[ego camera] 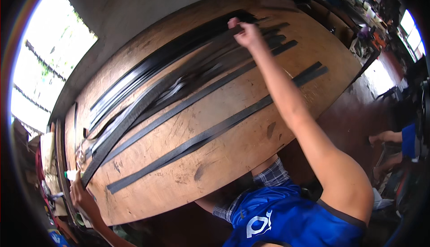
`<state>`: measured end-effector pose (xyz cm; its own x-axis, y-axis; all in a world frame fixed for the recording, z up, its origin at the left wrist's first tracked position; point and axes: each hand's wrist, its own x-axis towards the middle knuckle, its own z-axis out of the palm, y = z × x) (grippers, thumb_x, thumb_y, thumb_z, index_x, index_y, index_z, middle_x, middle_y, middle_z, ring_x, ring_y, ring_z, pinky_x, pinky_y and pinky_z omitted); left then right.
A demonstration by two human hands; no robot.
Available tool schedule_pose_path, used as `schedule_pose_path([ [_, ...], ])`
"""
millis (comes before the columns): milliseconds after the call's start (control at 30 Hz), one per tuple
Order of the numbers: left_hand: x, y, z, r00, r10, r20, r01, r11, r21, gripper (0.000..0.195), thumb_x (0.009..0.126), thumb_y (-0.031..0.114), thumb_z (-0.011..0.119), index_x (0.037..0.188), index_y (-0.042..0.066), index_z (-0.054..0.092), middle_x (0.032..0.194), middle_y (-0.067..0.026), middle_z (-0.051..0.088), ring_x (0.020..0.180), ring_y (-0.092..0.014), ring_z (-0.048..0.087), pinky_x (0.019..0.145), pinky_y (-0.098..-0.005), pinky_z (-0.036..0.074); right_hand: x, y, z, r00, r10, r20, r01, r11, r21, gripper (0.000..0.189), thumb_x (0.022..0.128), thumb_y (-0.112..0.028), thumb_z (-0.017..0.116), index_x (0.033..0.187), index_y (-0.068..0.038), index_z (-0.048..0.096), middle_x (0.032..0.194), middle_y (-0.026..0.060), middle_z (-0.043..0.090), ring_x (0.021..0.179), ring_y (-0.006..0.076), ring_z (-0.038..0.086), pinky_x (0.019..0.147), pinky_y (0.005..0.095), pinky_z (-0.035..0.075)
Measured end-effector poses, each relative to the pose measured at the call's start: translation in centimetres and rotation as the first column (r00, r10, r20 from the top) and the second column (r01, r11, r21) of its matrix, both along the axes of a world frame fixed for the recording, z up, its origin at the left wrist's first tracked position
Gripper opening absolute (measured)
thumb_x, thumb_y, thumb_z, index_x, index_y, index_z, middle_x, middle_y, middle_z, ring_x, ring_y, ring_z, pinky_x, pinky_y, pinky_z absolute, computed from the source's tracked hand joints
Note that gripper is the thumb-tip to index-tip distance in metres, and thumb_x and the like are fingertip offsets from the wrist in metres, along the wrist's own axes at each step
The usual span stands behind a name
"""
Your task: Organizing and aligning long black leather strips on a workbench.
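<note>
A long dark strip (134, 109), leather or rubber by its look, is stretched lengthwise above the wooden table (221, 149). My left hand (79, 193) grips its near-left end at the table's left edge. At the far side, my right hand (247, 34) pinches the other end between thumb and fingers, somewhat blurred. Beneath the held strip lies a loose pile of similar black strips (198, 79). Behind it is a neater stack of black strips (161, 52). Closer to me, one strip (184, 104) lies alone, and an overlapping pair of strips (201, 141) runs along the front.
A wall (134, 15) rises behind the table, with a bright window opening (40, 55) at left. Cloth or bags (50, 166) crowd the left edge. To the right are a cluttered bench (366, 35) and another person's legs (386, 138).
</note>
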<state>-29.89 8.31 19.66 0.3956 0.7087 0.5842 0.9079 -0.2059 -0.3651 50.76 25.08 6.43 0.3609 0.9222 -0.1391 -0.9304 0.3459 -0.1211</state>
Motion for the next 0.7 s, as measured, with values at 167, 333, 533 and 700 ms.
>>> schedule_pose_path([
  [167, -10.1, -4.8, -6.7, 0.973, 0.229, -0.011, -0.228, 0.973, 0.015, 0.047, 0.097, -0.004, 0.062, 0.141, 0.011, 0.069, 0.129, -0.0109, 0.073, 0.123, -0.033, 0.064, 0.109, -0.0467, 0.047, 7.5, -8.2, 0.8, 0.078, -0.166, 0.983, 0.056, 0.985, 0.162, 0.038, 0.109, -0.012, 0.051, 0.144, 0.001, 0.058, 0.146, 0.0159, 0.065, 0.139, 0.0250, 0.058, 0.115, 0.0365, 0.043],
  [333, -9.6, 0.4, -7.4, 0.928, 0.370, -0.046, -0.348, 0.904, 0.247, 0.039, 0.102, 0.011, 0.056, 0.138, 0.018, 0.070, 0.142, -0.0026, 0.069, 0.131, -0.028, 0.064, 0.109, -0.0466, 0.048, 12.4, -29.2, 1.5, 0.495, 0.091, 0.864, -0.052, 0.996, -0.075, 0.056, 0.116, -0.029, 0.044, 0.165, -0.005, 0.036, 0.174, 0.0076, 0.036, 0.158, 0.0170, 0.035, 0.124, 0.0308, 0.032],
  [533, -20.5, -3.3, -12.8, 0.786, 0.611, 0.100, -0.617, 0.786, 0.048, 0.056, 0.102, 0.006, 0.054, 0.154, 0.026, 0.055, 0.152, -0.0112, 0.062, 0.137, -0.040, 0.060, 0.111, -0.0568, 0.051, -0.8, -36.6, -5.1, 0.354, 0.380, 0.854, 0.221, 0.854, -0.472, 0.046, 0.105, -0.035, 0.071, 0.144, -0.011, 0.064, 0.138, -0.0039, 0.067, 0.112, 0.0027, 0.064, 0.086, 0.0188, 0.050],
  [700, -22.4, -5.7, -26.0, 0.501, 0.840, 0.209, -0.660, 0.527, -0.535, 0.091, 0.089, 0.002, 0.063, 0.170, 0.027, 0.030, 0.170, -0.0223, 0.035, 0.149, -0.052, 0.042, 0.119, -0.0653, 0.039, -4.1, -39.5, -10.4, 0.427, 0.465, 0.775, 0.278, 0.748, -0.602, 0.037, 0.107, -0.026, 0.068, 0.140, -0.009, 0.063, 0.125, 0.0025, 0.070, 0.099, 0.0112, 0.067, 0.079, 0.0224, 0.054],
])
